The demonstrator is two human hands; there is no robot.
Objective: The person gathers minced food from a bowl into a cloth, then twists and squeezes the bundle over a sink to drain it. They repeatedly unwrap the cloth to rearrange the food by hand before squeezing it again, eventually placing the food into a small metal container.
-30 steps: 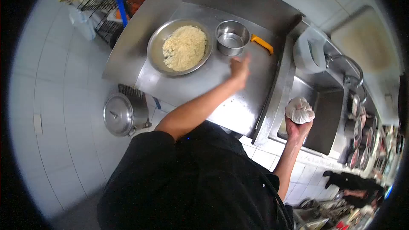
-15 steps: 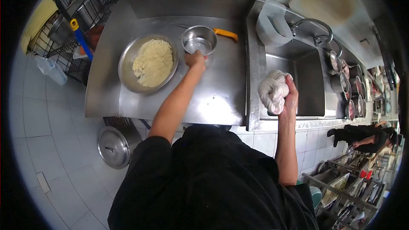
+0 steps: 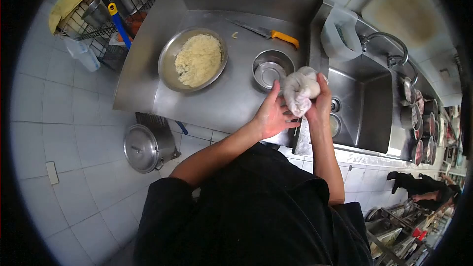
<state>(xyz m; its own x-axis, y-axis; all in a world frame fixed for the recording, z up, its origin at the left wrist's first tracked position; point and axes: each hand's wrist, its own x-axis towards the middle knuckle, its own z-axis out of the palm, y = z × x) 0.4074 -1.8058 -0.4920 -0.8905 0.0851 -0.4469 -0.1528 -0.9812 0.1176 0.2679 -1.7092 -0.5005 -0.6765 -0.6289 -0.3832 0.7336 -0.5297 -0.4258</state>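
Observation:
A bunched, twisted white cloth (image 3: 298, 88) rests in my right hand (image 3: 321, 99), whose fingers curl around its right side. Beside the cloth, my left hand (image 3: 274, 117) is open with its fingers spread, the thumb pointing up near the cloth's left edge. Just behind the hands a small steel bowl (image 3: 261, 64) stands on the steel counter (image 3: 207, 111). To its left is a wide metal bowl (image 3: 162, 71) with pale, finely chopped food (image 3: 199, 59) in it. A knife with an orange handle (image 3: 285, 38) lies at the back of the counter.
Right of the counter is a sink (image 3: 377, 103) with a faucet (image 3: 389, 35) and a translucent plastic container (image 3: 340, 34) behind it. Several metal pots (image 3: 410, 117) line its far side. A lidded pot (image 3: 140, 148) stands at lower left. Another person (image 3: 423, 187) is at far right.
My left hand has let go of the small steel bowl, which now sits farther right, and has come over to the cloth. The cloth has moved left from the sink's edge, still in my right hand.

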